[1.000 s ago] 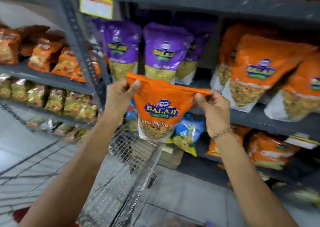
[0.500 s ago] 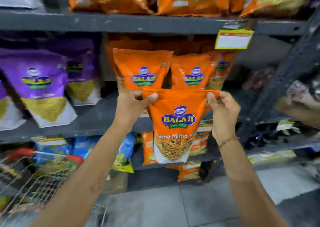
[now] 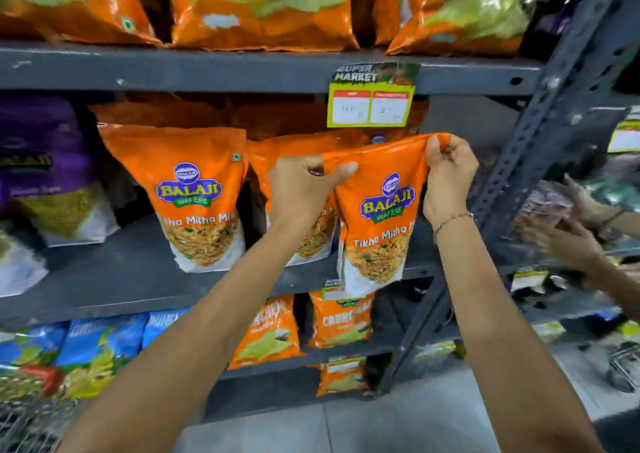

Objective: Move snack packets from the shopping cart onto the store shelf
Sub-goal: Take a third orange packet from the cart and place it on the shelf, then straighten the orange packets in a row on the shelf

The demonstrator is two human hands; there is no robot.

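Observation:
An orange Balaji snack packet (image 3: 381, 217) hangs upright in front of the grey middle shelf (image 3: 138, 276), its bottom level with the shelf's front edge. My left hand (image 3: 301, 189) pinches its top left corner and my right hand (image 3: 448, 179) pinches its top right corner. Matching orange packets (image 3: 197, 193) stand on the same shelf to the left and behind the held one. A corner of the wire shopping cart (image 3: 24, 425) shows at the bottom left.
Purple packets (image 3: 45, 175) stand at the shelf's left. Big orange bags (image 3: 263, 6) fill the shelf above, with a yellow price tag (image 3: 372, 101) on its edge. A slanted grey upright (image 3: 540, 134) stands to the right. Another person's hands (image 3: 571, 234) work at the far right.
The view has swung from the cart to the orange section. Both hands have carried the packet up and to the right, close to the shelf's front edge.

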